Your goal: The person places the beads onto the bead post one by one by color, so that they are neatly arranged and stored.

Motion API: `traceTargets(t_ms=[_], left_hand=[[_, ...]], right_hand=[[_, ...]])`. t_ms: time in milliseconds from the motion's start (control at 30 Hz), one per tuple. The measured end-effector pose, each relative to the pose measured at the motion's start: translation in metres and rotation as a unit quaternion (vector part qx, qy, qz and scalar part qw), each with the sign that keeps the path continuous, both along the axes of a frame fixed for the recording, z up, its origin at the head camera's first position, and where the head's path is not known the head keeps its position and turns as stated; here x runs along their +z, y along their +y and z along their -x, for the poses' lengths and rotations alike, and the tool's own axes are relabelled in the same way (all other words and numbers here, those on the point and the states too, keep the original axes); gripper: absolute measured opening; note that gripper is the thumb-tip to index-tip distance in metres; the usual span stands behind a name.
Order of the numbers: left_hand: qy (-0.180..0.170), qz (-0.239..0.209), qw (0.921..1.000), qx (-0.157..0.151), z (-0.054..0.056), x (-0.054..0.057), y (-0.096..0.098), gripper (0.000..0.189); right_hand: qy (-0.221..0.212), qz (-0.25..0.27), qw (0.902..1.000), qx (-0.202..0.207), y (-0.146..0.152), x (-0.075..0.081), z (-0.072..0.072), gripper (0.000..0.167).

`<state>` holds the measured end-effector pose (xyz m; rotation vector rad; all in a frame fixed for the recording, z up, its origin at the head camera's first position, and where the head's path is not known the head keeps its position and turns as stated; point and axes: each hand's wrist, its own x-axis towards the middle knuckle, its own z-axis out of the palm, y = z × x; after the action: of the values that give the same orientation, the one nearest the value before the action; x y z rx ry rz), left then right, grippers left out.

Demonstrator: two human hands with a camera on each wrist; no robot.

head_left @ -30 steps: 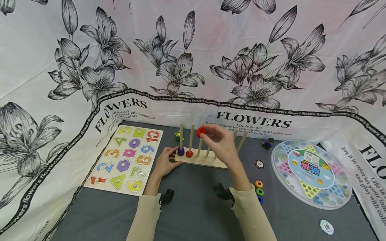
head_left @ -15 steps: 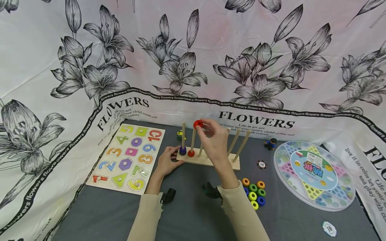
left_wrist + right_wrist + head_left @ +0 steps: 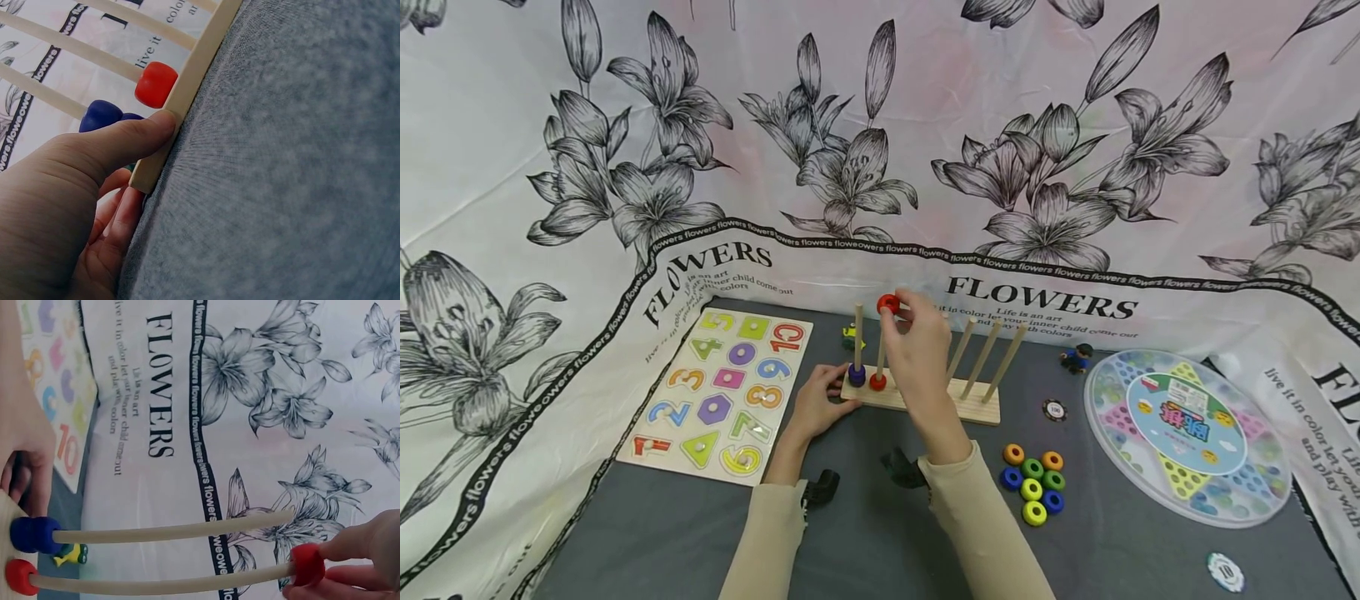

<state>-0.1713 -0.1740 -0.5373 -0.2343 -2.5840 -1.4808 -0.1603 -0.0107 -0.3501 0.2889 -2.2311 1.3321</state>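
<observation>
A wooden peg stand [image 3: 951, 400] carries a row of upright pegs. My left hand [image 3: 816, 404] grips its left end, the thumb [image 3: 144, 134] on the base's front edge and fingers curled behind. Blue rings [image 3: 857, 376] sit at the foot of the first peg, and one red ring [image 3: 156, 84] at the foot of the second. My right hand [image 3: 917, 350] pinches another red ring [image 3: 307, 564] between thumb and fingers at the top of the second peg. In the right wrist view this ring meets the peg's tip; how far it is on cannot be told.
Loose orange, green, blue and yellow rings [image 3: 1032, 490] lie right of the stand. A number puzzle board [image 3: 715, 396] is at left, a round board game [image 3: 1187, 437] at right. Poker chips [image 3: 1226, 572], a small figure [image 3: 1077, 358] and a green-yellow toy [image 3: 850, 337] lie around.
My right hand has moved left and slightly up, bringing the red ring to the second peg's top. More loose rings came into view. My left hand keeps its grip on the stand.
</observation>
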Motion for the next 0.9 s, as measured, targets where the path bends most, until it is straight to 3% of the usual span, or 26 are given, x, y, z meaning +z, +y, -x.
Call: traceTargets(t_ms=[233,433,600,900], left_hand=[[-0.006,-0.003,1.0,-0.003,0.0,0.0,0.0,0.065],[-0.005,0.0,1.0,-0.002,-0.001,0.0,0.0,0.065],[-0.005,0.0,1.0,-0.001,-0.001,-0.001,0.0,0.066],[-0.006,0.004,1.0,0.005,0.0,-0.001,0.0,0.066]], right_hand=[[-0.031,-0.034,0.9989,0.006,-0.001,-0.007,-0.001,0.028],[-0.02,-0.003,0.9988,0.045,-0.001,-0.026,-0.003,0.035],[-0.045,0.036,0.9961,0.067,0.001,-0.05,-0.005,0.036],[-0.116,0.069,0.9877,0.078,0.0,-0.107,-0.005,0.037]])
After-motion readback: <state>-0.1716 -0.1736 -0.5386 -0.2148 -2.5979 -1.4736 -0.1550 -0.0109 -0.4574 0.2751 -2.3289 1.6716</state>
